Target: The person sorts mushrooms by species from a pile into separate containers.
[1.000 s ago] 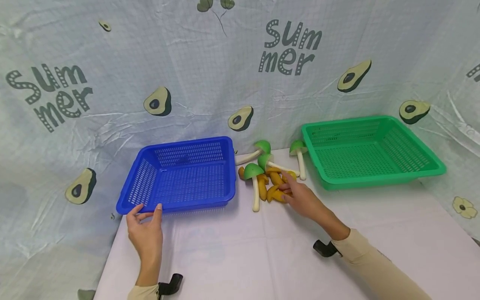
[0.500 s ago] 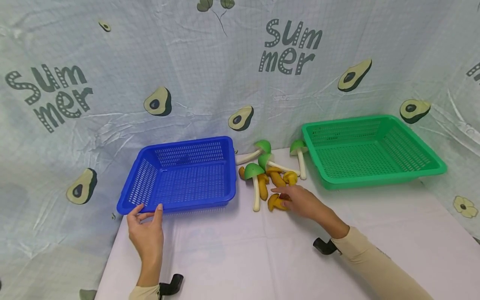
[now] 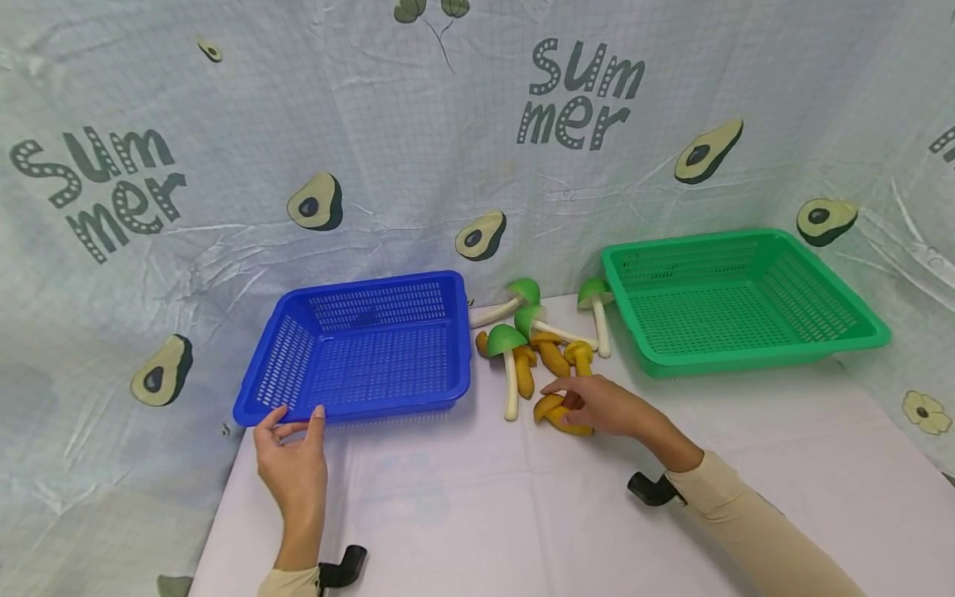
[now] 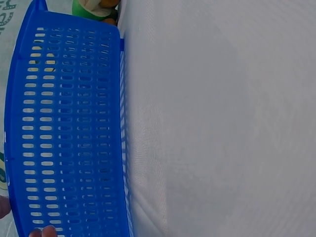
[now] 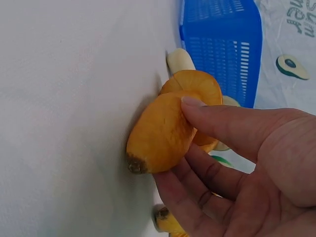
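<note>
My left hand (image 3: 293, 468) grips the near-left rim of a blue plastic basket (image 3: 351, 412), thumb and fingers on either side of it. My right hand (image 3: 615, 408) pinches an orange-brown mushroom (image 3: 554, 413) between thumb and fingers, close over the table. In the right wrist view that mushroom (image 5: 160, 136) shows a thick stem with a dark end, and its cap points toward the basket. Behind it lie more orange-brown mushrooms (image 3: 550, 358), one (image 3: 579, 355) just beyond my fingers. Green-capped mushrooms with long white stems (image 3: 511, 385) lie among and behind them.
A green plastic basket (image 3: 761, 362) stands at the back right, a green-capped mushroom (image 3: 599, 319) beside its left edge. A printed cloth (image 3: 388, 166) hangs behind. Pale cloth covers the table (image 3: 448, 514).
My right hand has drawn the orange-brown mushroom a little toward me, away from the pile, uncovering another one behind it. The left hand has stayed on the blue basket's rim.
</note>
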Demonstrator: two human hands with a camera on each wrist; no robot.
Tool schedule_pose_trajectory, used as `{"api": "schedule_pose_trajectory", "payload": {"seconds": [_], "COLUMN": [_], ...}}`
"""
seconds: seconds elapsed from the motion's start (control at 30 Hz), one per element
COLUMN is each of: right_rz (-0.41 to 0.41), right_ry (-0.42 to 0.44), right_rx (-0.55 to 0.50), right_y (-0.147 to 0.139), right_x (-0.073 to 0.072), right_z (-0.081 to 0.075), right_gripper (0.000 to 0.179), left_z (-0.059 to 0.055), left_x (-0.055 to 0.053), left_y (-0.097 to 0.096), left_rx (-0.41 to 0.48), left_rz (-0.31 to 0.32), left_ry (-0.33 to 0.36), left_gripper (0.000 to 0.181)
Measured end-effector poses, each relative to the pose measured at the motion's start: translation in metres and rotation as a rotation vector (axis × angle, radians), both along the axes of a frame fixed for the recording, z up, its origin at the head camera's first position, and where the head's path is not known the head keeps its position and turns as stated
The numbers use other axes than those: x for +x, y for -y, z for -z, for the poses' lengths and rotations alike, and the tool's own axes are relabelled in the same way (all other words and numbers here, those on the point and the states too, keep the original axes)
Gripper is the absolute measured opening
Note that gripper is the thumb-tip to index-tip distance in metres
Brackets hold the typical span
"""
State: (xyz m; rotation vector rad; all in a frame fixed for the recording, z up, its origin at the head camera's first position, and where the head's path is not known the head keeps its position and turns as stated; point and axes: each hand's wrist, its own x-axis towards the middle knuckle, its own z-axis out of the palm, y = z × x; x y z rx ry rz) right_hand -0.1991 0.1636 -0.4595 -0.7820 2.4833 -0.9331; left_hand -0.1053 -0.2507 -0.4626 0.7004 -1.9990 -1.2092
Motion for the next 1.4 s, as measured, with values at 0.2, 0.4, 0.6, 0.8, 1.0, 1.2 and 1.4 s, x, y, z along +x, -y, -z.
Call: {"api": "schedule_pose_trajectory", "payload": {"seconds": [0.2,0.4,0.6,0.8,1.0,1.2,1.4], "right_rz": [0.042,0.088,0.122,0.163,0.225,0.237,0.254], "right_ry": [0.083,0.087,0.130,0.194,0.253,0.300,0.336], "right_rx": [-0.039,-0.097,-0.224,-0.328,-0.398,-0.456,-0.485], "right_y": [-0.001,-0.002,-0.003,-0.003,-0.002,-0.001,0.000], "right_x": [-0.001,-0.001,-0.002,-0.002,-0.004,-0.005,-0.005], "right_z": [0.005,0.005,0.001,0.000,-0.003,-0.006,-0.009], "right_gripper": [0.044,0.042,0.045,0.049,0.051,0.050,0.053], "left_z": [0.000,-0.001,-0.001,-0.002,-0.002,-0.001,-0.001], "left_x": [0.000,0.001,0.000,0.002,0.003,0.002,0.002], "left_y": [-0.002,-0.005,-0.008,-0.011,-0.011,-0.011,-0.010], "left_rx": [-0.010,-0.012,0.012,0.015,0.013,0.009,-0.002], "left_rz": [-0.008,-0.012,-0.013,-0.015,-0.010,-0.011,-0.020], "left_ry": [0.011,0.030,0.028,0.040,0.042,0.044,0.046], "left_gripper": [0.055,0.060,0.068,0.070,0.071,0.070,0.068]}}
